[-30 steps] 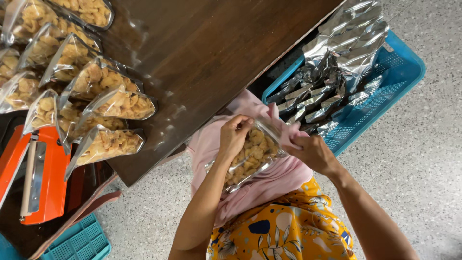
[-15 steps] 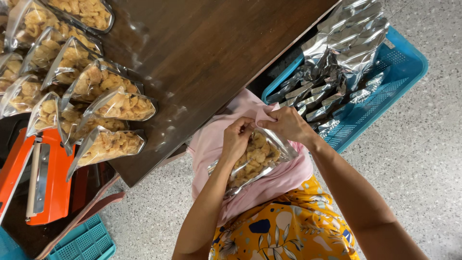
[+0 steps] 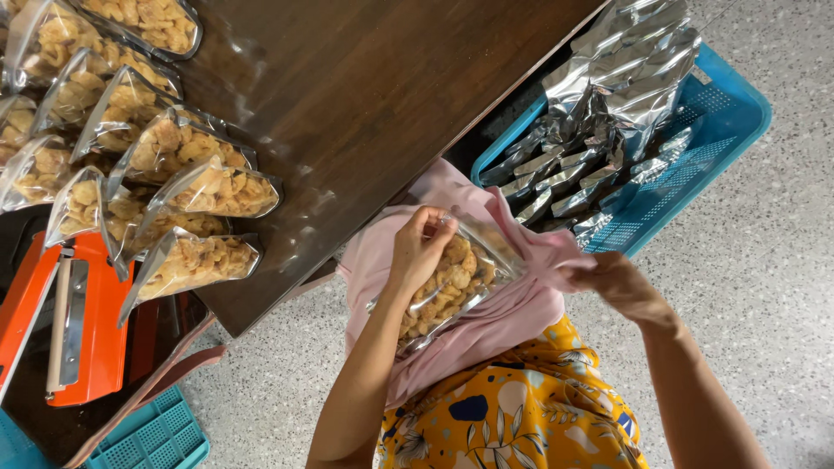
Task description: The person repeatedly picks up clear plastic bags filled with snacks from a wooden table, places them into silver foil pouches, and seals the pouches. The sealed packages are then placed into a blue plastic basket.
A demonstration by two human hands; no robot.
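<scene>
– Pouch (image 3: pixel 456 278) status: clear front, silver back, full of pale fried snack pieces. It's lying tilted on the pink cloth (image 3: pixel 512 321) over the person's lap, just off the counter (image 3: pixel 382 95) edge.

– Hands?

– Left hand (image 3: pixel 421 252) has a closed grip on the pouch's top edge, fingers curled over it. Right hand (image 3: pixel 618 282) is off the pouch, fingertips at a fold of the pink cloth. Can't tell if that grip is pinching the cloth or only touching it.

– Progress?

– My read is partway. Filled pouches (image 3: pixel 187 260) lie in overlapping rows on the counter's left end, about eight or nine in view. Can't tell from here whether their tops are closed. The one on the lap looks filled, and I can't judge its top edge under the fingers.

– Stock left?

– Plenty. Flat silver foil pouches (image 3: pixel 608 95) are heaped in a blue basket (image 3: pixel 738 122) on the floor to the person's right, looking empty.

– Labels, signs?

– None that I can see. Pouch faces are plain clear film, foil backs plain silver.

– Anything else nearby?

– Orange hand-lever tool (image 3: pixel 78 321), possibly a sealer, sits below the counter's left end. Teal crate (image 3: pixel 156 434) is beside it on the speckled floor.
</scene>
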